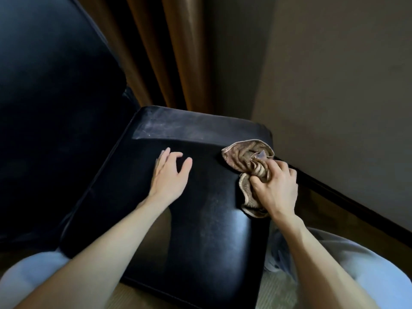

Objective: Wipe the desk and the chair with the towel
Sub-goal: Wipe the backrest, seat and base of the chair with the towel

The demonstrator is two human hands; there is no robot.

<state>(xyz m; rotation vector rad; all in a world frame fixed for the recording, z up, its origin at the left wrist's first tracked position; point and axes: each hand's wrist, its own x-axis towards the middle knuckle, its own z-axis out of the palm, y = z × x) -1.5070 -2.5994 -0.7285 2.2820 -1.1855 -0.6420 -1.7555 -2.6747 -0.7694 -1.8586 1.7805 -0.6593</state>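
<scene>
1. On the black leather seat of the chair (182,219), the person's two bare hands are at work, the left toward the middle and the right at the seat's right edge.
2. The left hand (170,175) lies with fingers (163,153) straight and loosely spread, thumb held apart, the fingertips touching the seat cushion; it holds nothing.
3. The right hand (276,188) has its fingers curled tight around a bunched brown towel (245,161), gripping it in the fist.
4. The towel fans out beyond the knuckles toward the far side, lying on the seat near its far right corner, and a smaller fold hangs out on the near side under the thumb.
5. Along the far edge of the seat runs a pale, dusty-looking band.
6. The chair's dark backrest rises at the left; a brown curtain (169,52) hangs behind, next to a plain wall (334,74).
</scene>
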